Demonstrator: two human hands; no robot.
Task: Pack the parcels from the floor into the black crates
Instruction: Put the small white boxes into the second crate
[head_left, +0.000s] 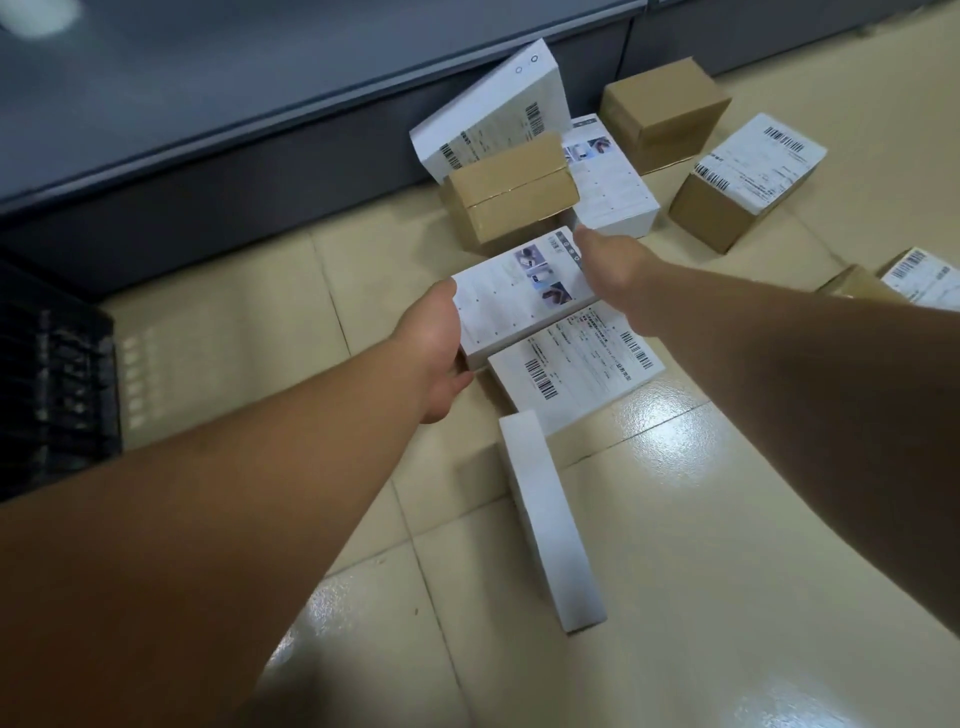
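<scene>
1. The left hand (435, 347) and the right hand (605, 267) clasp one flat white printed box with small product photos on its top face (519, 291), one hand on each short end.
2. The left hand's palm presses the box's near-left edge; its thumb lies under the lower corner, and its other fingers are hidden behind the box.
3. The right hand covers the box's far-right edge; its fingers curl out of sight round that side, so how tightly they close cannot be told.
4. Just below the held box, touching its near edge, lies a flat white parcel with barcoded shipping labels (579, 361) on the glossy cream tiled floor (675, 519).
5. Nearer the person than that parcel, a plain white long narrow box (550, 514) lies on the tiles.
6. Just beyond the grip, a brown cardboard box with a taped seam (511, 187) sits tilted, propped over other parcels.
7. Behind it, a large white box with barcodes (493, 104) leans against the dark grey cabinet base (260, 171).
8. Beyond the right hand lies a second white printed box (610, 176); farther right stand a plain brown cardboard cube (665, 111) and a brown carton with a white label on top (748, 182).
9. At the right edge, another labelled brown parcel (914, 278) is partly cut off.
10. Well to the left of the grip, a black plastic slatted crate (57, 374) stands on the floor at the frame's edge; its inside is not visible.
</scene>
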